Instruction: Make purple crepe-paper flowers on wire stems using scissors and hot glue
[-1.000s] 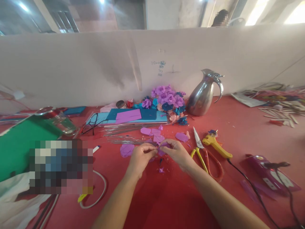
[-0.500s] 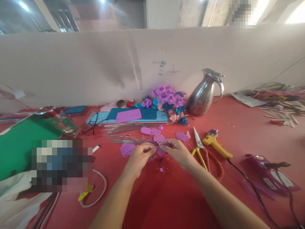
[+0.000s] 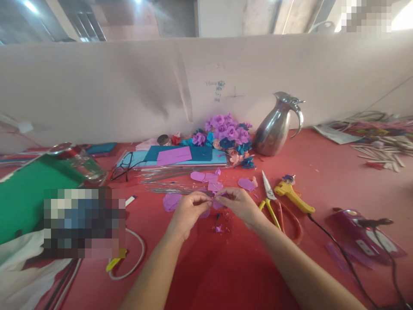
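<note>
Our right hand pinches a purple petal; what our left hand grips, we cannot tell. Tugging too hard could tear the petal.

Nothing legible with certainty. Off-white upright partition panel: small dark blue-green handwriting, short stacked lines, top one longest and partly smudged or overwritten; too blurred to read the characters. Just right of it, thin dark hand-drawn mark: vertical stroke meeting a horizontal one. Can't make out lettering on the glossy magenta power box.
</note>
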`<state>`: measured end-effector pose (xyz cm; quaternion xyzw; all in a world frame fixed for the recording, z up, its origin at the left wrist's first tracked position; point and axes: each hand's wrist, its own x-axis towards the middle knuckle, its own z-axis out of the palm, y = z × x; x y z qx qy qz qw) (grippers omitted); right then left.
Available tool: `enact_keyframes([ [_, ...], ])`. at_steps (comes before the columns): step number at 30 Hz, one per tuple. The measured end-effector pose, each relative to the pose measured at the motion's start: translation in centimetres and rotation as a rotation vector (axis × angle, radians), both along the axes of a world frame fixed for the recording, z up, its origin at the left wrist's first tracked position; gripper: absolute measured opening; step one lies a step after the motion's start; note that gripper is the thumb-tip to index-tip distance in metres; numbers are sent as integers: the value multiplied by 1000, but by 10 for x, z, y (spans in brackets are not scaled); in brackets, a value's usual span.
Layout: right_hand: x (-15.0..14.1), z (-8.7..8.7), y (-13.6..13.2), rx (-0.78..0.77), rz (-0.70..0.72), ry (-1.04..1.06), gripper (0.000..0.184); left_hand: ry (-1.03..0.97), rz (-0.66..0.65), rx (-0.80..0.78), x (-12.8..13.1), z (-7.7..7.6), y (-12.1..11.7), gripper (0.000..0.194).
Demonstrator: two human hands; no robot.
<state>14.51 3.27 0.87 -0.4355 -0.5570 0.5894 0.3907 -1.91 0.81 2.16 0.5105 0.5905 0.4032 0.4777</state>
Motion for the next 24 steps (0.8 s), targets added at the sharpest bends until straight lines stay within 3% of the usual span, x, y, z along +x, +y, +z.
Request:
enact_keyframes([
  [6,0,0,1,2,11,13,17,58,-43,31,-1,-2,-1,12],
  [16,0,1,1,-41,6,-21,17,93,3,69,-1,-2,1,9],
  [24,0,0,1,24,31,-28,16,100,-104,89,-3,-1,1,18],
])
